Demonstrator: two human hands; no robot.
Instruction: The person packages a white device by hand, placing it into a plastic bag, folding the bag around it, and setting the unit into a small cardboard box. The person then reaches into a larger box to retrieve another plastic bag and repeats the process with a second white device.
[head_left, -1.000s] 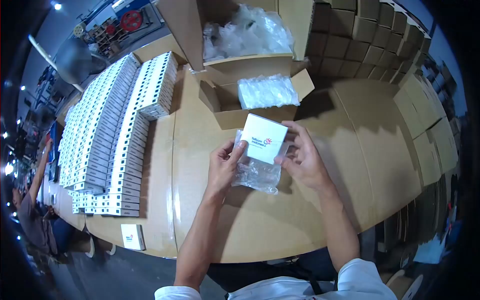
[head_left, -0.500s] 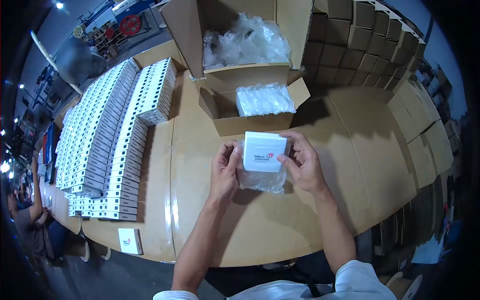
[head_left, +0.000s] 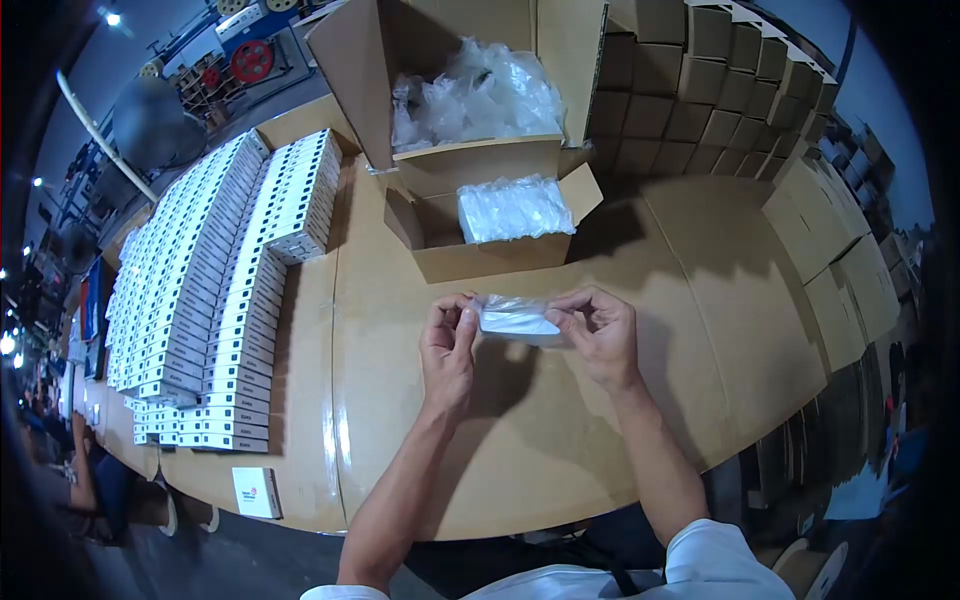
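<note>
A small white box (head_left: 518, 321) in a clear plastic bag is held above the table between my two hands, seen nearly edge-on. My left hand (head_left: 449, 345) pinches its left end, thumb and fingers closed on the plastic. At the right end, my right hand (head_left: 600, 335) grips the bag and box the same way. Just beyond my hands stands an open cardboard carton (head_left: 490, 262), its flaps spread. Inside its right part sit bagged boxes (head_left: 515, 210) in a row.
Long stacks of white boxes (head_left: 190, 280) fill the table's left side. A single white box (head_left: 257, 493) lies at the front left edge. Behind the carton, a larger box holds clear plastic bags (head_left: 480, 95). Brown cartons (head_left: 690, 90) are piled at the back right.
The white box has tilted from showing its printed face to nearly edge-on, and the bag now covers it. Both hands still hold its ends.
</note>
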